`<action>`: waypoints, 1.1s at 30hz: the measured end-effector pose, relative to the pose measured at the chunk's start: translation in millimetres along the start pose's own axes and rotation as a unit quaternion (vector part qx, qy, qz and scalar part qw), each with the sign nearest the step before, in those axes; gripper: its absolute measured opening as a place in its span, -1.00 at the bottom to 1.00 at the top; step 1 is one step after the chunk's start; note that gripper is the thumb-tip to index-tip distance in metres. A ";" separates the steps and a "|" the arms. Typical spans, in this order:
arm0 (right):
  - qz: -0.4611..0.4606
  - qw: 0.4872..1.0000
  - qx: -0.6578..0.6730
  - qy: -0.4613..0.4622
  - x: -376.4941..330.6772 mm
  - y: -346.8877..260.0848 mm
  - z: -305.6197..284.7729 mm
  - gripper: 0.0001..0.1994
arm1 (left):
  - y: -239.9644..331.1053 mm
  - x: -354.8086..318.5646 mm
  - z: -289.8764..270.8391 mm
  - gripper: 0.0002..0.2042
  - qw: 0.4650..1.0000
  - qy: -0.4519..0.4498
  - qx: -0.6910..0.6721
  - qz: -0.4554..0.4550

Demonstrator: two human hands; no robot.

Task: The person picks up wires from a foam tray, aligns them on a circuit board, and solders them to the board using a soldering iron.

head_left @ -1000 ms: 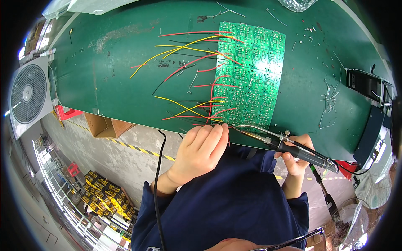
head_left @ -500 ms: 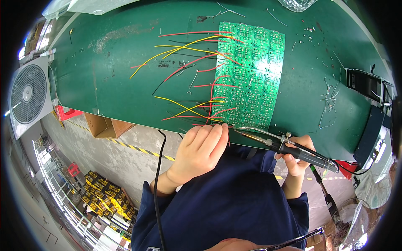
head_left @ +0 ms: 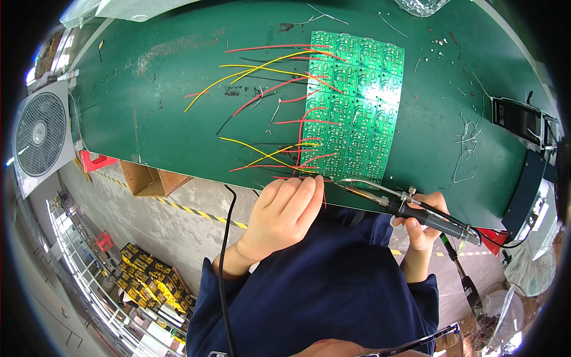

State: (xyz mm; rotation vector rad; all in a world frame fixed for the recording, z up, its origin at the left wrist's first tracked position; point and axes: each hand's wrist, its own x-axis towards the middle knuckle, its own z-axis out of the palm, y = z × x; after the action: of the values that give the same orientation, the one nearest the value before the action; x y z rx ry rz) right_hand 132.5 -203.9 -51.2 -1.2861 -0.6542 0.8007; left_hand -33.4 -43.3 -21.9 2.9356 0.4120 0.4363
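Two hands are engaged at the near edge of a green circuit board panel (head_left: 355, 110), which lies flat on the green desk (head_left: 166, 107). The left hand (head_left: 284, 214) is curled, its fingers (head_left: 309, 193) drawn close together at the panel's lower left corner, where a red wire (head_left: 297, 177) appears to be pinched or pressed down; the actual contact is hidden by the fingers, so the grip cannot be confirmed. The right hand (head_left: 419, 223) is closed around the dark handle of a soldering iron (head_left: 410, 208), whose tip is pointed left and brought up to the same corner, just beside the left fingertips.

Many red and yellow wires (head_left: 262, 71) are already fanned out from the panel's left edge across the desk. Loose wire clippings (head_left: 467, 140) are scattered to the right of the panel, well apart from the joint. A box fan (head_left: 40, 134) is seen at the far left, and a black cable (head_left: 223, 262) hangs below the desk edge.

Judgement on the step, which is taken to be the soldering of one wire end to a pad: the wire should be held still until the joint has set. The tip should be laid against pad and wire together. The fingertips are very near the hot tip, so the grip is best kept further back on the insulation. Neighbouring wires should be kept away from the iron's shaft, since scorching of insulation is a likely fault.
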 end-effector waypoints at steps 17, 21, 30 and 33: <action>-0.012 1.000 0.021 0.008 1.8 -0.5 1.6 -0.79 | -2.1 0.7 0.9 -0.77 1.000 0.019 0.010 0.022; -0.018 0.999 0.029 0.011 1.8 -0.8 2.0 -0.80 | -3.6 0.7 0.6 -0.75 0.999 0.012 0.005 0.031; -0.013 0.998 0.044 0.030 1.2 -1.3 3.2 -0.80 | -5.0 -0.3 4.7 -0.70 0.998 0.029 0.007 0.055; -0.013 0.998 0.048 0.030 1.2 -1.2 3.2 -0.80 | -5.7 -0.5 5.9 -0.70 0.998 0.027 0.004 0.060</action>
State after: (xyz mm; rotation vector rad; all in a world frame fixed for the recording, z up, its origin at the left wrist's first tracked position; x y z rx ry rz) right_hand 130.8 -201.2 -49.5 -1.2073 -0.5773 0.7614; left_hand -33.5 -38.6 -28.6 2.9719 0.2463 0.5321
